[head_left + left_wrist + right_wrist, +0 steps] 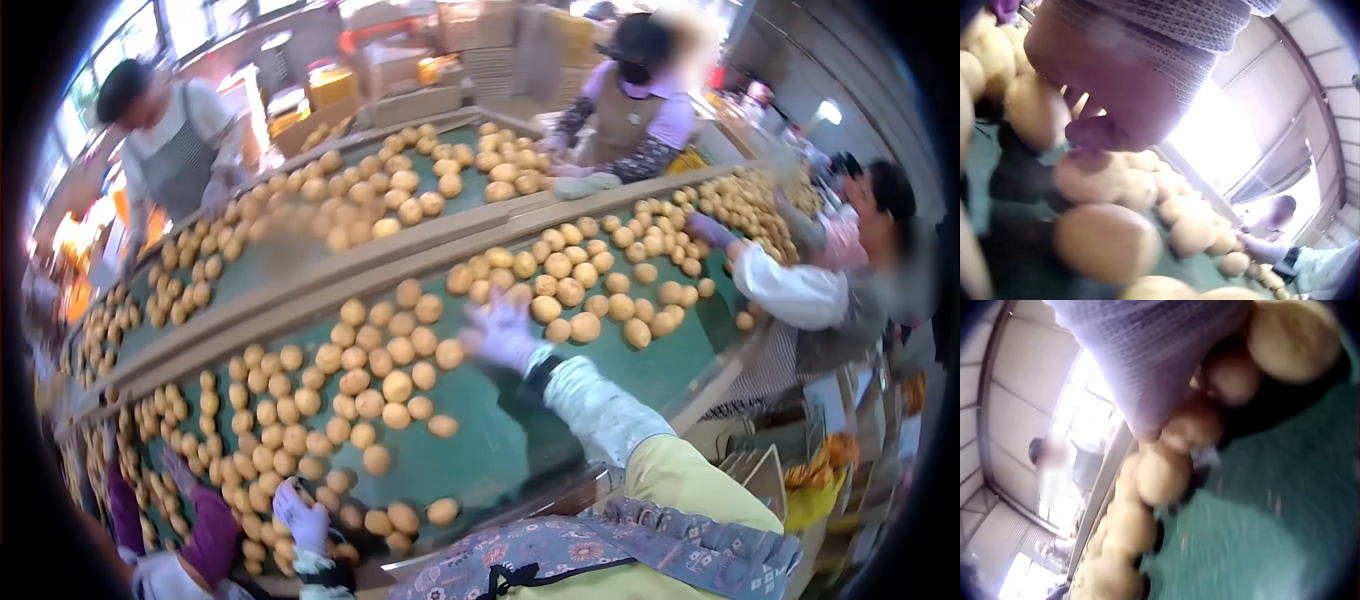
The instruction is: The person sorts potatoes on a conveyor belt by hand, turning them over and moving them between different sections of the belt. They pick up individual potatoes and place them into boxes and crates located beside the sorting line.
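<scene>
Green-floored trough [480, 455] of tan potatoes [397, 386]

**Lavender Knit Gloves, Pale Sleeves and a Flowered Apron**

The right hand [505, 332] wears a lavender knit glove [1154, 350], its ribbed weave plain in the right wrist view. The left hand [303, 520] is gloved in similar lavender; up close its knit fabric [1166, 28] shows small open stitches, though glare and blur leave it unclear whether the smooth part below is coated or bare. A black band [545, 372] circles the right wrist, and a mottled, pale mint sleeve cover [600, 402] reaches up to a light yellow-green sleeve [695, 482]. Across the body lies a grey-blue apron [640, 545] with pale and pinkish flower motifs and a black cord [520, 575].
</scene>
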Tool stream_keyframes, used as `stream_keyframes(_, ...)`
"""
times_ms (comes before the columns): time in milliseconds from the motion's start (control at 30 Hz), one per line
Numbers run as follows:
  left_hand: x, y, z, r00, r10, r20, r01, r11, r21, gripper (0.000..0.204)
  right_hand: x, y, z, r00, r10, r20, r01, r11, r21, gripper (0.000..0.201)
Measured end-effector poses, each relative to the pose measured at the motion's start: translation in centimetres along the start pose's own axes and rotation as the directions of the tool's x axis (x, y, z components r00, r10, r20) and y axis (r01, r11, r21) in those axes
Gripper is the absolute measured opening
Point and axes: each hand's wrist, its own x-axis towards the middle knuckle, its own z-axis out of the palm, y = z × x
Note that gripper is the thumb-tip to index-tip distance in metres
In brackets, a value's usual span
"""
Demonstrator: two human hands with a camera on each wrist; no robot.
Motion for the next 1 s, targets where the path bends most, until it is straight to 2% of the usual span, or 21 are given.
stream_keyframes(33,1.6,1.9,0.6,0.994,0.082,-0.075,-0.082,0.997,-0.002,0.064,0.2,-3.5,-2.4,0.969,0.198,0.150,-0.210,0.976,0.066,0.057)
stream_keyframes(67,2.5,4.9,0.6,0.977,0.157,-0.148,-0.158,0.987,-0.001,0.068,0.9,-5.8,-6.0,0.948,0.119,0.296,-0.199,0.945,0.258,0.064)
stream_keyframes(100,3.9,9.0,0.6,0.983,0.178,-0.054,-0.186,0.961,-0.206,0.072,-0.5,-8.7,-6.5,0.993,0.017,0.119,-0.042,0.975,0.218,0.064)
stream_keyframes(133,4.9,13.4,0.6,0.975,0.218,0.038,-0.185,0.899,-0.397,0.076,-2.0,-11.8,-7.5,0.980,-0.017,0.200,-0.051,0.943,0.330,0.066)
stream_keyframes(167,4.4,16.9,1.6,0.927,0.375,0.026,-0.331,0.848,-0.414,0.074,-4.9,-14.5,-5.2,0.999,-0.040,-0.019,0.044,0.937,0.347,0.069)
stream_keyframes(200,3.7,19.6,2.7,0.855,0.519,0.005,-0.466,0.773,-0.430,0.072,-6.3,-16.7,-6.3,0.985,-0.095,0.145,0.022,0.897,0.442,0.071)
stream_keyframes(267,2.5,22.7,2.8,0.656,0.746,0.118,-0.533,0.568,-0.627,0.073,-11.3,-19.9,-6.6,0.999,-0.046,0.012,0.026,0.740,0.672,0.059)
stream_keyframes(300,1.7,22.9,2.8,0.637,0.763,0.116,-0.543,0.550,-0.635,0.073,-12.0,-19.3,-7.3,0.989,-0.070,0.129,-0.068,0.562,0.824,0.054)
stream_keyframes(333,0.6,22.7,2.8,0.564,0.821,0.091,-0.635,0.502,-0.588,0.078,-12.8,-18.3,-8.3,0.965,-0.120,0.232,-0.177,0.350,0.920,0.049)
stream_keyframes(367,-0.3,21.8,3.1,0.489,0.870,0.067,-0.716,0.444,-0.539,0.084,-14.0,-16.4,-9.8,0.971,-0.084,0.224,-0.116,0.651,0.750,0.045)
stream_keyframes(400,-1.1,20.2,3.5,0.477,0.877,0.065,-0.715,0.430,-0.551,0.084,-15.0,-14.1,-12.0,0.975,-0.057,0.216,-0.056,0.873,0.484,0.041)
stream_keyframes(433,-2.0,18.0,4.2,0.454,0.882,0.123,-0.709,0.442,-0.550,0.087,-15.9,-11.9,-13.4,0.973,0.185,0.137,-0.228,0.838,0.496,0.043)
stream_keyframes(500,-3.5,14.3,3.8,0.372,0.885,0.280,-0.744,0.465,-0.480,0.087,-17.9,-8.9,-13.7,0.812,0.581,0.058,-0.539,0.707,0.457,0.051)
stream_keyframes(533,-3.9,13.0,3.9,0.364,0.888,0.281,-0.745,0.458,-0.484,0.087,-18.7,-7.7,-12.7,0.692,0.721,0.042,-0.676,0.625,0.391,0.056)
stream_keyframes(633,-3.5,10.8,2.5,0.343,0.885,0.316,-0.728,0.463,-0.506,0.062,-17.4,-8.5,-10.2,0.704,0.707,0.066,-0.699,0.674,0.237,0.069)
stream_keyframes(667,-3.0,10.6,2.7,0.355,0.876,0.326,-0.716,0.479,-0.508,0.062,-16.7,-9.4,-7.6,0.753,0.645,0.127,-0.625,0.641,0.445,0.078)
stream_keyframes(733,-4.2,7.3,2.4,0.424,0.882,0.204,-0.765,0.469,-0.441,0.053,-13.3,-15.0,-4.9,0.880,0.459,0.123,-0.438,0.681,0.586,0.084)
stream_keyframes(767,-4.6,6.8,0.5,0.478,0.839,0.261,-0.734,0.545,-0.406,0.049,-12.0,-18.6,-4.1,0.900,0.395,0.185,-0.417,0.657,0.628,0.084)
stream_keyframes(900,-5.3,1.1,-2.2,0.679,0.635,0.368,-0.565,0.773,-0.290,0.040,-6.8,-33.5,-1.2,0.926,0.334,0.179,-0.361,0.639,0.679,0.088)
stream_keyframes(933,-5.3,-0.4,-2.5,0.708,0.615,0.348,-0.531,0.788,-0.311,0.036,-5.5,-36.2,-1.1,0.922,0.348,0.169,-0.363,0.629,0.688,0.088)
stream_keyframes(1000,-4.6,-2.9,-3.8,0.739,0.588,0.329,-0.496,0.805,-0.326,0.033,-3.5,-40.6,-2.4,0.928,0.231,0.292,-0.372,0.549,0.748,0.088)
